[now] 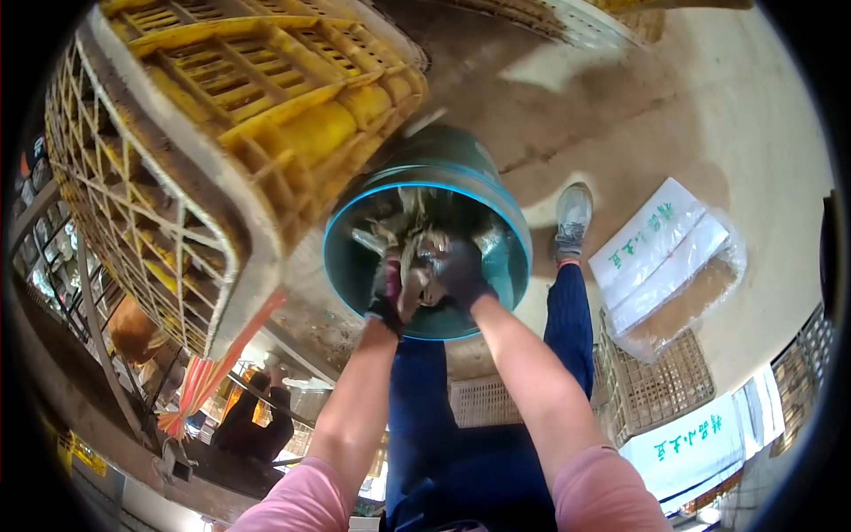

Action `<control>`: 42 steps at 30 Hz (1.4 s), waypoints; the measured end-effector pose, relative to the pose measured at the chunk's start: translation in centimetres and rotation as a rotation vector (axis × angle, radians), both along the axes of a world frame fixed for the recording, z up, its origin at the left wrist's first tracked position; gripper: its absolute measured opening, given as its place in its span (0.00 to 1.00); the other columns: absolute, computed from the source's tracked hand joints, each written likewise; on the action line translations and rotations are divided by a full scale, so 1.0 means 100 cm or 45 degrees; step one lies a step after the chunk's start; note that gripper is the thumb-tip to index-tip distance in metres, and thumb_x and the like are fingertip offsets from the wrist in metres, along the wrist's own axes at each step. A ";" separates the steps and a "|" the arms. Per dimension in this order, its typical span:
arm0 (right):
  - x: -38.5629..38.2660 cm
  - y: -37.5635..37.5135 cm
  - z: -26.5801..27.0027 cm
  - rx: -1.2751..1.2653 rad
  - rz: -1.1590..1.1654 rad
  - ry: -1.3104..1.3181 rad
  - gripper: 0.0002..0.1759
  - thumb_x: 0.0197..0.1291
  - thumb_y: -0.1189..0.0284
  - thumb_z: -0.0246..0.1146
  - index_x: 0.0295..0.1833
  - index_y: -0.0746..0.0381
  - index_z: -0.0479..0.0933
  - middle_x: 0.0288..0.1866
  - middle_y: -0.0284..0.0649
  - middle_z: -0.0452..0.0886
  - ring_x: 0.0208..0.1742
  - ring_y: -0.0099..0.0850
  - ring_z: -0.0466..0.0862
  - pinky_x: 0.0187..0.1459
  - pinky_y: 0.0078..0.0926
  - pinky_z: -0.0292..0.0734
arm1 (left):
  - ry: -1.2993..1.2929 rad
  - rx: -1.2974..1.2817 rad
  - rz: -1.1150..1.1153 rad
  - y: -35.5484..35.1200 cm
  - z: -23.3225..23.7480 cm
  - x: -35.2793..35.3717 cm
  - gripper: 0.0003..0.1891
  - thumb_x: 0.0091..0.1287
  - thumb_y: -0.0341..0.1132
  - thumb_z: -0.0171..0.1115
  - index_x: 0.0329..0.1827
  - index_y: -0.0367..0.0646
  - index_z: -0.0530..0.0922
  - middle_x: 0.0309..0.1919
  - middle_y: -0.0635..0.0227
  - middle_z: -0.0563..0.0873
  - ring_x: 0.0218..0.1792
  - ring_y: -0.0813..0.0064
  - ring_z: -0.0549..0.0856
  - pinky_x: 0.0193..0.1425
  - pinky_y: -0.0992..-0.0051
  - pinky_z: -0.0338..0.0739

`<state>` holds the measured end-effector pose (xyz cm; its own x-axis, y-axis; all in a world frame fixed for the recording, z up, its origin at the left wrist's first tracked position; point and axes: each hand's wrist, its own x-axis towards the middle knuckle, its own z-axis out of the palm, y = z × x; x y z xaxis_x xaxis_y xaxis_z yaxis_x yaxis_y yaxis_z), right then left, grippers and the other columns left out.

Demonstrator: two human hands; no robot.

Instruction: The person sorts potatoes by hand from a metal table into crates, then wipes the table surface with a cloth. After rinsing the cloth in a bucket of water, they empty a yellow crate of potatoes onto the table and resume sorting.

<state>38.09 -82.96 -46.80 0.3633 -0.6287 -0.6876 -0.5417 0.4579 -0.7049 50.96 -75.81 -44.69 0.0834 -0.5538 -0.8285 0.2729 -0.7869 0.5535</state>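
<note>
Two pink sleeves [292, 501] lie nearest the lens, and bare forearms run up from them over blue trousers [461, 443] towards the middle of the view.

The largest thing is a stack of yellow slatted plastic crates [266, 80], which fills the upper left and tilts over the scene, its lower corner just beside the drum. Orange straps [213, 363] hang from its underside. Beneath everything spreads a stained concrete floor [709, 106].

A round teal metal drum [443, 146] with a bright blue rim stands on the floor at centre, its open mouth facing the camera. To its right lie white sacks [660, 253] printed with green characters, partly on a flat lattice crate [660, 381]. A person in dark clothing [257, 421] stands at lower left, well apart from the drum. A grey shoe [573, 217] rests on the floor, just beside the drum's right wall.

Inside the drum sits a pale grey mass [417, 235], ragged and too blurred to name. Both hands wear dark gloves and are down in the drum's mouth. The left hand [387, 297] is wrapped round a pale part of the grey mass. The right hand [461, 275] shows its back, fingers bent down onto the mass; whether it grips cannot be told.
</note>
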 end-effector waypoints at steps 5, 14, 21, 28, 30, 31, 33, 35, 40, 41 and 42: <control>-0.012 -0.042 0.000 -0.247 0.195 0.391 0.18 0.57 0.71 0.58 0.55 0.62 0.73 0.46 0.55 0.78 0.50 0.50 0.78 0.52 0.41 0.72 | 0.049 0.326 0.875 -0.022 0.043 0.006 0.12 0.63 0.40 0.62 0.48 0.51 0.74 0.43 0.70 0.81 0.45 0.74 0.81 0.47 0.70 0.78; 0.012 -0.006 -0.011 -0.834 0.687 0.472 0.33 0.60 0.76 0.47 0.73 0.53 0.55 0.72 0.50 0.56 0.73 0.52 0.52 0.71 0.57 0.41 | -0.805 -0.227 -0.934 0.050 -0.008 0.026 0.21 0.49 0.17 0.63 0.46 0.47 0.75 0.39 0.67 0.80 0.44 0.70 0.81 0.51 0.76 0.75; 0.063 -0.014 -0.105 -0.659 0.440 0.473 0.25 0.55 0.63 0.57 0.60 0.56 0.71 0.57 0.51 0.74 0.60 0.43 0.74 0.61 0.41 0.65 | -0.199 0.158 -0.383 0.026 -0.009 0.001 0.25 0.65 0.40 0.59 0.65 0.48 0.66 0.60 0.64 0.73 0.59 0.68 0.74 0.61 0.72 0.69; 0.033 -0.042 0.073 -0.402 0.306 -0.481 0.21 0.45 0.62 0.70 0.43 0.61 0.77 0.38 0.48 0.80 0.40 0.45 0.80 0.42 0.36 0.76 | 0.146 -0.439 0.255 -0.024 -0.019 0.018 0.27 0.62 0.48 0.56 0.62 0.43 0.69 0.58 0.67 0.73 0.55 0.65 0.75 0.53 0.71 0.73; 0.035 -0.038 0.099 -0.577 0.255 -0.612 0.21 0.46 0.61 0.70 0.44 0.61 0.77 0.38 0.49 0.80 0.40 0.46 0.80 0.43 0.37 0.76 | -1.173 -0.905 -0.458 -0.051 0.008 0.021 0.27 0.62 0.51 0.54 0.60 0.43 0.71 0.56 0.66 0.75 0.54 0.64 0.77 0.53 0.70 0.75; 0.036 -0.030 0.101 -0.558 0.318 -0.547 0.21 0.47 0.60 0.69 0.44 0.61 0.77 0.37 0.49 0.80 0.39 0.47 0.80 0.42 0.37 0.76 | -1.069 -0.839 -0.417 -0.049 0.005 0.021 0.26 0.63 0.50 0.53 0.59 0.44 0.71 0.55 0.67 0.77 0.53 0.64 0.78 0.52 0.70 0.75; 0.032 -0.025 0.091 -0.527 0.381 -0.485 0.21 0.48 0.59 0.68 0.45 0.61 0.78 0.37 0.49 0.80 0.38 0.48 0.79 0.42 0.37 0.76 | -0.861 -0.690 -0.341 -0.040 -0.001 0.020 0.24 0.64 0.49 0.52 0.58 0.44 0.73 0.51 0.67 0.79 0.50 0.65 0.79 0.51 0.70 0.76; 0.025 -0.034 0.058 -0.438 0.444 -0.297 0.21 0.52 0.57 0.65 0.45 0.60 0.78 0.34 0.48 0.80 0.35 0.49 0.80 0.40 0.37 0.77 | -0.382 -0.347 -0.019 -0.025 0.004 0.016 0.23 0.66 0.49 0.51 0.58 0.45 0.73 0.50 0.67 0.80 0.48 0.66 0.81 0.51 0.70 0.77; 0.012 -0.052 0.030 -0.460 0.416 0.266 0.19 0.54 0.61 0.62 0.50 0.59 0.77 0.37 0.47 0.81 0.38 0.47 0.80 0.44 0.39 0.76 | 0.229 0.386 0.976 0.009 0.011 0.011 0.19 0.69 0.47 0.51 0.59 0.50 0.74 0.52 0.69 0.80 0.49 0.70 0.81 0.51 0.67 0.78; 0.003 -0.046 0.034 -0.454 0.425 0.265 0.19 0.54 0.61 0.62 0.50 0.59 0.77 0.37 0.47 0.81 0.38 0.47 0.80 0.44 0.39 0.76 | 0.079 0.322 0.894 0.005 0.018 0.011 0.18 0.69 0.44 0.52 0.58 0.50 0.74 0.52 0.69 0.80 0.49 0.70 0.81 0.52 0.66 0.78; -0.007 -0.039 0.040 -0.705 0.470 0.361 0.18 0.56 0.62 0.59 0.50 0.59 0.76 0.42 0.46 0.79 0.48 0.45 0.77 0.49 0.45 0.73 | -0.066 0.164 0.869 0.000 0.026 0.012 0.15 0.67 0.36 0.56 0.56 0.48 0.75 0.52 0.69 0.81 0.51 0.71 0.80 0.53 0.66 0.77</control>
<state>37.35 -86.85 -42.76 0.4743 -0.7827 -0.4030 -0.7883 -0.1739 -0.5902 52.21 -75.80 -42.09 0.4195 -0.2607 -0.8695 0.7056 -0.5090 0.4930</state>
